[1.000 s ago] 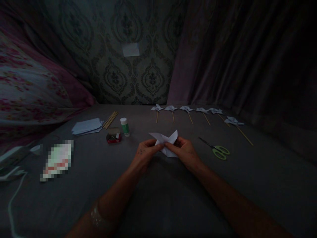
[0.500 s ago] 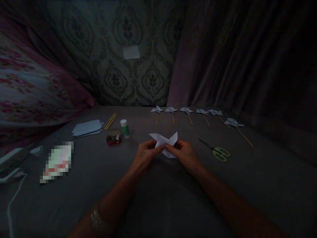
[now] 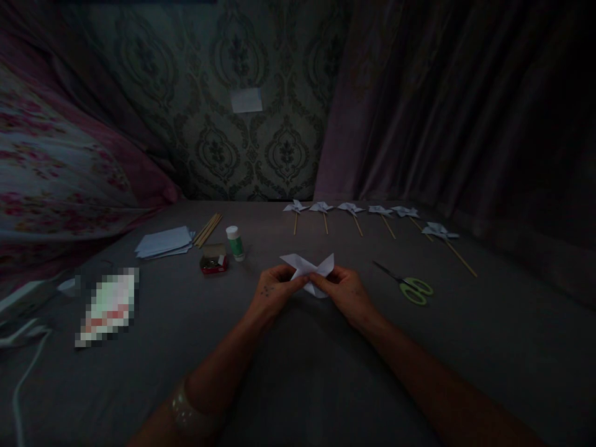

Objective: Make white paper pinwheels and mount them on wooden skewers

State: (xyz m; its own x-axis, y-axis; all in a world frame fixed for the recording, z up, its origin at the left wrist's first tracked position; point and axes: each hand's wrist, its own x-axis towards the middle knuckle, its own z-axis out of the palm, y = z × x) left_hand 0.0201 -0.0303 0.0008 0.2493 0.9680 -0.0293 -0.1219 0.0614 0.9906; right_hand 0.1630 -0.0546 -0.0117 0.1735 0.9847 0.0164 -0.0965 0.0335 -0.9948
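A white paper pinwheel, without a stick, is held between both hands above the grey table cover. My left hand grips its left side, thumb pressed near the centre. From the other side my right hand pinches it, its thumb meeting the left one at the middle. Two pointed blades stick up beyond the thumbs, and the fingers behind the paper are mostly hidden. To the right lie scissors with green handles, blades pointing away to the left.
Several finished pinwheels on sticks line the back right. At left are a paper stack, wooden sticks, a glue stick and a small open red box of metal bits. A power strip with a white cable sits far left.
The pinwheel's upper blades sit slightly lower, and the thumbs have shifted a little at its centre. Both hands keep their hold in nearly the same place.
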